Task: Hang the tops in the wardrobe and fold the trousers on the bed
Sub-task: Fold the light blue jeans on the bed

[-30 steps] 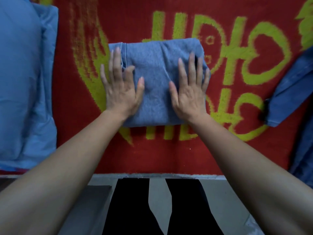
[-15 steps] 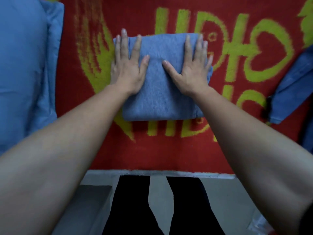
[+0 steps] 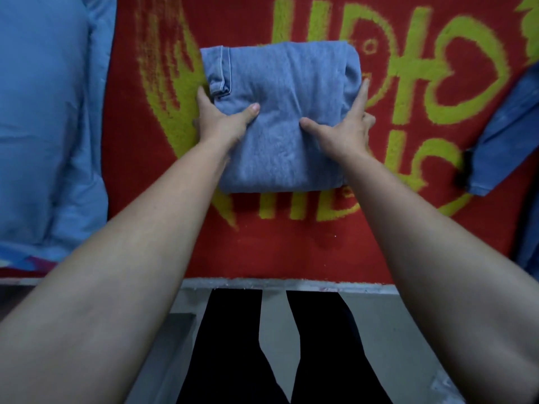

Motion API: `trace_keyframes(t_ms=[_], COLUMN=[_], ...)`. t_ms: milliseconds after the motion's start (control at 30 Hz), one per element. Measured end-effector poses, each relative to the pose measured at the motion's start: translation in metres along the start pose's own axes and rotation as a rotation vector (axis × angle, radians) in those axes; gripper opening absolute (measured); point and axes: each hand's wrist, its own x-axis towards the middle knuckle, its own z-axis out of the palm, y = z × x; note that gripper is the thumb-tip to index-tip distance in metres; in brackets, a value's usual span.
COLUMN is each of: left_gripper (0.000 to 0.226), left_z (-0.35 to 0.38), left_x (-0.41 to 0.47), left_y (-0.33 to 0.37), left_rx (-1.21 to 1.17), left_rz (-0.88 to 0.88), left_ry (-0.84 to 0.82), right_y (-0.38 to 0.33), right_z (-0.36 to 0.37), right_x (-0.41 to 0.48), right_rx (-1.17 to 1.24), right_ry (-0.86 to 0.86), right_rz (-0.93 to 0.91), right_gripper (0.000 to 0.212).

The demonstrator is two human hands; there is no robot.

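Legs in black cloth stand nearest to us, on a grey floor right against the pale edge of the bed. From there we follow two bare forearms out over a red blanket with a yellow-green pattern. The hands are apart, one on each side of the folded trousers. The left hand grips the left side of the bundle: we see its thumb lying on top of the cloth, while its fingers go down along the edge and partly out of sight. The right hand grips the right side in the same way, thumb pressed on top and index finger stretched along the far right edge; its other fingers are curled beside the bundle. The trousers are light blue denim, folded into a thick squarish packet that sits near the middle of the blanket, with a stitched hem showing at its far left corner. We cannot tell whether the packet rests fully on the blanket or is slightly raised. To the left lies a blue pillow, and at the right edge a darker blue garment lies loose, well apart from the packet.
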Motion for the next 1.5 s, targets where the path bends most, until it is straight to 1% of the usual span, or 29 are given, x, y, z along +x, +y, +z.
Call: trace_keyframes(t_ms=[100,200,333,433,533,633,700,800,867,1033,1167,1333,1500], left_gripper=[0.103,0.102,0.104,0.104,0.104,0.096,0.088,0.079,0.074,0.069,0.068,0.066,0.061], left_z=[0.001,0.004,0.004,0.0,-0.009,-0.022,-0.033,-0.052,-0.066,-0.103,-0.133,-0.164,-0.18], left_x=[-0.003,-0.014,-0.041,-0.063,-0.079,-0.099,-0.118,-0.15,-0.173,-0.239,-0.289,-0.353,-0.435], left_y=[-0.001,-0.001,-0.008,-0.017,-0.021,-0.017,-0.009,0.014,0.036,0.099,0.136,0.153,0.151], left_rx=[0.073,0.197,0.253,0.356,0.427,0.517,0.568,0.612,0.631,0.644,0.61,0.5,0.403], left_rz=[0.115,0.214,0.203,0.254,0.299,0.331,0.391,0.484,0.525,0.651,0.733,0.795,0.805], left_ry=[-0.023,0.073,0.124,0.155,0.205,0.198,0.197,0.195,0.192,0.227,0.283,0.443,0.665], right_y=[0.0,0.004,0.022,0.031,0.035,0.03,0.022,0.003,-0.014,-0.06,-0.087,-0.113,-0.119], right_z=[-0.001,-0.001,0.007,0.016,0.016,0.006,-0.005,-0.031,-0.054,-0.114,-0.158,-0.202,-0.246], right_x=[-0.003,-0.01,-0.031,-0.049,-0.067,-0.09,-0.107,-0.136,-0.161,-0.229,-0.272,-0.317,-0.354], right_rx=[-0.043,-0.043,-0.088,-0.13,-0.19,-0.282,-0.325,-0.326,-0.317,-0.31,-0.272,-0.26,-0.211], right_ry=[0.018,0.071,0.122,0.153,0.161,0.137,0.112,0.112,0.148,0.267,0.312,0.292,0.258], right_rz=[-0.084,-0.159,-0.224,-0.228,-0.294,-0.39,-0.442,-0.506,-0.522,-0.576,-0.635,-0.829,-1.133], right_gripper=[0.123,0.114,0.107,0.106,0.103,0.095,0.086,0.07,0.066,0.065,0.065,0.062,0.058])
